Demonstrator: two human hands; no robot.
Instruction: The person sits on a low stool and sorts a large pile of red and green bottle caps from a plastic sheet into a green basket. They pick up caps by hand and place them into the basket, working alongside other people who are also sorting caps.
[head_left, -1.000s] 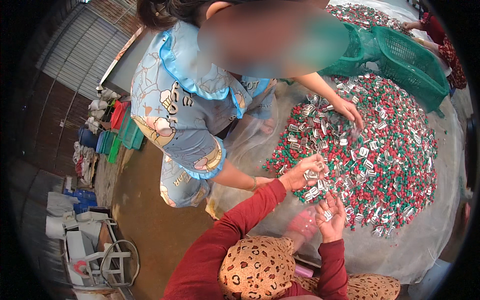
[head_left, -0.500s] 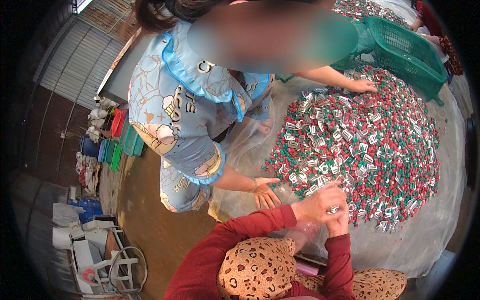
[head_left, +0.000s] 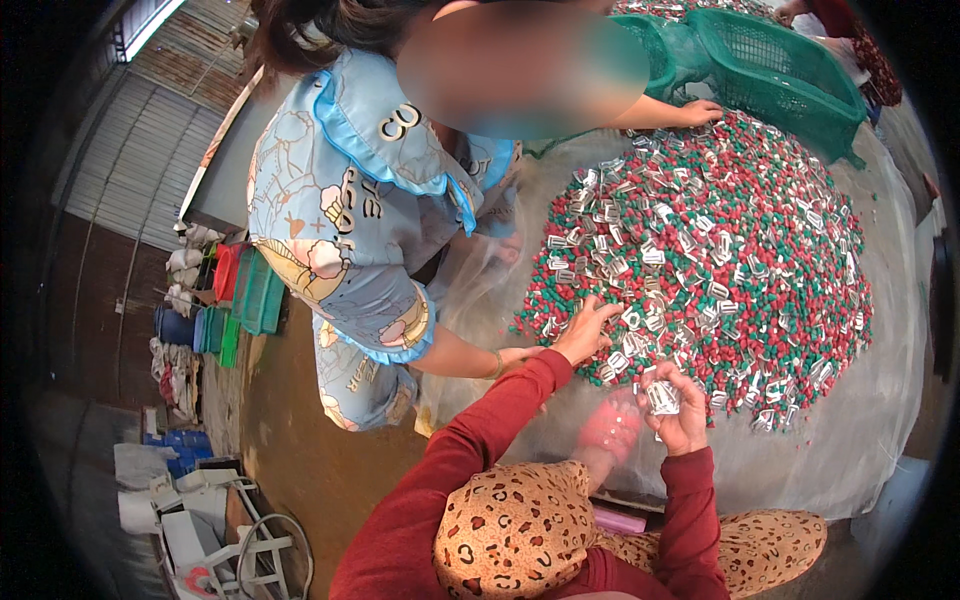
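A wide heap of small red, green and white pieces (head_left: 770, 270) is strewn with small flat white-and-silver pieces (head_left: 655, 255). Over its near-left edge reaches my left hand (head_left: 588, 332), fingers spread, with nothing seen in it. Closer to me, just off the heap's edge, my right hand (head_left: 684, 412) is palm up, its fingers curled round a small white-and-silver piece (head_left: 662, 397) with dark markings. My left forearm partly covers a co-worker's hand (head_left: 515, 360). That person's other hand (head_left: 700, 112) rests on the heap's far side.
A co-worker in a blue patterned top (head_left: 340, 200) leans in from the left. Green mesh baskets (head_left: 790, 75) stand behind the heap on a translucent sheet (head_left: 880, 400). Beside my legs is a pink shoe (head_left: 612, 425). A white metal machine with a wheel (head_left: 215, 530) stands lower left.
My hands, together before, have come apart. The left went forward and left to the heap; the right stays near with the white-and-silver piece now plainly visible. The co-worker's far hand shifted slightly.
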